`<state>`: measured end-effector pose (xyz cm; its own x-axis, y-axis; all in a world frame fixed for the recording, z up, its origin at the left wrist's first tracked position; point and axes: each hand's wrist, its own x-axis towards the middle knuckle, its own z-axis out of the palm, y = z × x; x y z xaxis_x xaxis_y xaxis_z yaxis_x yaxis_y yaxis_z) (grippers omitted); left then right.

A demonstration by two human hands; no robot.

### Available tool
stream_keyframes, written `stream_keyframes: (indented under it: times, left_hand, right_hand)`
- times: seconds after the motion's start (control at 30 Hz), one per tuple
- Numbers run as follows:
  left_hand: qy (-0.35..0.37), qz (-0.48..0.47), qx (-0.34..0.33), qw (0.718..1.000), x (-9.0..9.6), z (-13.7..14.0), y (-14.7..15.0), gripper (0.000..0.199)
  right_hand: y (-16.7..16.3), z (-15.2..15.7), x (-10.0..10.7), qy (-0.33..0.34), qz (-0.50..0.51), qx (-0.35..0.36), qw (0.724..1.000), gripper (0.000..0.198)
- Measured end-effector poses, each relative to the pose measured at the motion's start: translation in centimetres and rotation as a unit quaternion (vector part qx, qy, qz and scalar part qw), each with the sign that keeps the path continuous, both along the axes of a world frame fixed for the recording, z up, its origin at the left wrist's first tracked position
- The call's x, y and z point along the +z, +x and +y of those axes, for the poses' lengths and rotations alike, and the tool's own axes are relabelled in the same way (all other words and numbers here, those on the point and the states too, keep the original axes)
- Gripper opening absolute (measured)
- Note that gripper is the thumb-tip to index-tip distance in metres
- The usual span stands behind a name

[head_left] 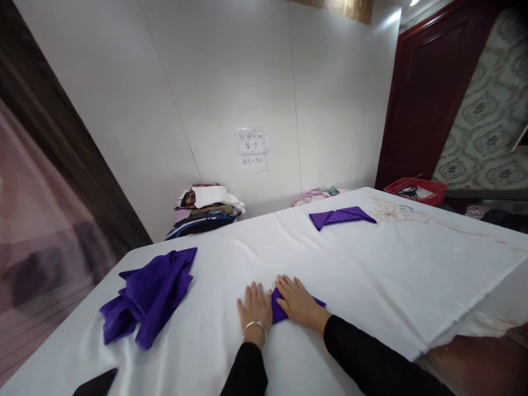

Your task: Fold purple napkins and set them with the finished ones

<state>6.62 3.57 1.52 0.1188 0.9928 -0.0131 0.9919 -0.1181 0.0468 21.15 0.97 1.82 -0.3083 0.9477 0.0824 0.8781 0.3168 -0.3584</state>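
Observation:
A folded purple cloth napkin lies on the white tablecloth in front of me, partly covered by my hands. My right hand rests flat on top of it with the fingers stretched out. Along the napkin's left edge, my left hand, with a bracelet at the wrist, lies palm down with its fingers spread. Whether its thumb side touches the cloth is hard to see. A point of the napkin shows beyond the right hand.
Another folded purple napkin lies farther back. Crumpled purple napkins sit at the left. Stacked clothes stand by the wall, and a red basket is at the far right. A dark object is at the near left edge.

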Motion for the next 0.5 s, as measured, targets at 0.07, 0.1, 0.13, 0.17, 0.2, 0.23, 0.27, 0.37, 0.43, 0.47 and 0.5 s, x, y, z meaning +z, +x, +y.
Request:
stream_keyframes:
  times: [0.07,0.1,0.13,0.17,0.2,0.23,0.27,0.37,0.43,0.47,0.5]
  left_hand:
    - [0.005,0.002,0.005,1.000,-0.2,0.0,-0.9,0.052]
    - [0.005,0.001,0.004,1.000,-0.3,0.0,-1.2,0.051]
    - [0.004,0.001,0.004,1.000,-0.3,0.0,-1.5,0.051]
    - [0.003,0.000,0.005,1.000,-0.3,0.0,-1.6,0.052]
    - [0.002,-0.001,0.006,1.000,-0.3,0.0,-1.7,0.052]
    - [0.001,0.000,0.007,1.000,-0.3,0.0,-1.8,0.052]
    - [0.001,0.000,0.007,1.000,-0.3,-0.1,-1.7,0.052]
    - [0.001,0.001,0.007,1.000,-0.2,-0.2,-1.6,0.052]
    - [0.004,0.001,0.005,1.000,-0.2,-0.2,-1.6,0.052]
    - [0.004,-0.001,0.004,1.000,-0.2,-0.2,-1.6,0.053]
    - [0.003,-0.003,0.005,1.000,-0.1,-0.3,-1.6,0.053]
  right_hand:
    - [0.3,-0.3,0.1,-0.009,0.001,-0.013,1.000,0.060]
    - [0.5,-0.5,0.1,-0.013,0.001,-0.021,1.000,0.062]
    - [0.7,-0.7,0.2,-0.016,0.001,-0.029,0.999,0.064]
    - [0.9,-0.9,0.2,-0.019,0.000,-0.036,0.999,0.065]
    - [1.2,-1.2,0.2,-0.022,-0.001,-0.041,0.999,0.066]
    - [1.6,-1.4,0.2,-0.025,-0.003,-0.045,0.999,0.067]
    - [1.9,-1.7,0.2,-0.028,-0.005,-0.049,0.998,0.068]
    - [3.1,-2.4,0.1,-0.035,-0.014,-0.066,0.997,0.070]
    - [3.9,-3.0,-0.1,-0.039,-0.022,-0.082,0.996,0.069]
    - [4.4,-3.3,-0.2,-0.041,-0.026,-0.090,0.995,0.069]
    - [5.0,-3.6,-0.3,-0.042,-0.030,-0.097,0.994,0.068]
